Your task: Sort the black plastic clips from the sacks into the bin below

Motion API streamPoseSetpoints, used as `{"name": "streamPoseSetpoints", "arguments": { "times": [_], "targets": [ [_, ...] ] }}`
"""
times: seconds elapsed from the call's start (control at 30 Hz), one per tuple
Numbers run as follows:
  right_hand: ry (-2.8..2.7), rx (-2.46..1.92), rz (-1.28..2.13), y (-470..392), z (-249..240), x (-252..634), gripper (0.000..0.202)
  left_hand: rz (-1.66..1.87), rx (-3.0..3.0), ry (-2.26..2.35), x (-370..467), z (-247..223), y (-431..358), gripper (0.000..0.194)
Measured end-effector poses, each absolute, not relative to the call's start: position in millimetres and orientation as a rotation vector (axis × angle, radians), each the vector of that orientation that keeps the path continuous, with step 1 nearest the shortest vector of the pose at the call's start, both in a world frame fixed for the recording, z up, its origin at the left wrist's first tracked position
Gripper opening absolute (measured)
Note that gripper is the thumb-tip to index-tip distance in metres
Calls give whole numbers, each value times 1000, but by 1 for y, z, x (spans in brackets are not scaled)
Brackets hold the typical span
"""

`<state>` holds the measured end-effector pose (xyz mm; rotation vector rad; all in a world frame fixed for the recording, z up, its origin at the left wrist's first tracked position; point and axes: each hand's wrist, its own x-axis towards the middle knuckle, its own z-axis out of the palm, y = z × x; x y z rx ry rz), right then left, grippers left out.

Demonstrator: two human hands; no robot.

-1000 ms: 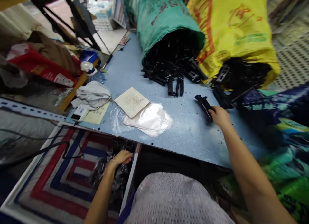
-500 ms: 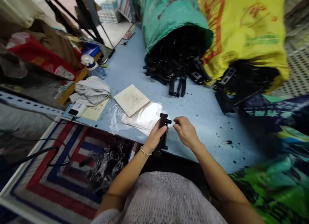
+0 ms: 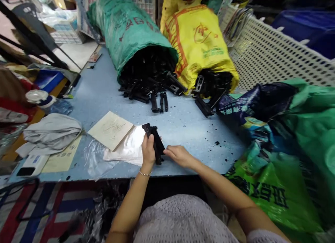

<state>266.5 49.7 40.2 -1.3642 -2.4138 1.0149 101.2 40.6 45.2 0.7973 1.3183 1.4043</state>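
My left hand (image 3: 148, 150) is wrapped round a long black plastic part (image 3: 158, 145), its thumb lying along the near face. The part is tilted above the front of the blue table (image 3: 193, 131). My right hand (image 3: 179, 155) is closed, with thumb and fingertips pinched at the part's lower right edge; whether a small piece is also between them is hidden. Just behind the left hand lie a white sheet in clear plastic (image 3: 131, 147) and a square cream tile (image 3: 111, 130) with dark marks.
A green sack (image 3: 141, 30) and a yellow sack (image 3: 204, 37) spill black plastic parts (image 3: 157, 93) at the back. Black specks dot the table's right side. A grey cloth (image 3: 52, 133) and a white device (image 3: 34, 165) lie left. Green bags (image 3: 274, 190) and a perforated white crate (image 3: 277, 51) stand right.
My view has swung to the right. The black part has been turned in my left hand to show a broader face. My right hand has moved from beside it to its lower edge.
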Motion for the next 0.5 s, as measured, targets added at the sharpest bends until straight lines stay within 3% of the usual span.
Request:
{"name": "streamPoseSetpoints", "arguments": {
  "times": [0.07,0.17,0.3,0.37,0.5],
  "targets": [
    [-2290,-1591,925,99,49,293,42,1258,957,1415,114,32,46,50],
    [-1911,-2098,181,178,70,347,31,919,1344,1615,132,15,46,53],
    [-1790,-2398,56,216,83,386,34,791,1683,1732,143,10,44,44],
    [-1849,-2302,86,195,81,375,31,905,1662,1643,145,16,51,46],
    [-2101,-1642,194,111,81,318,32,1148,1260,1265,149,40,74,77]
  ]
}}
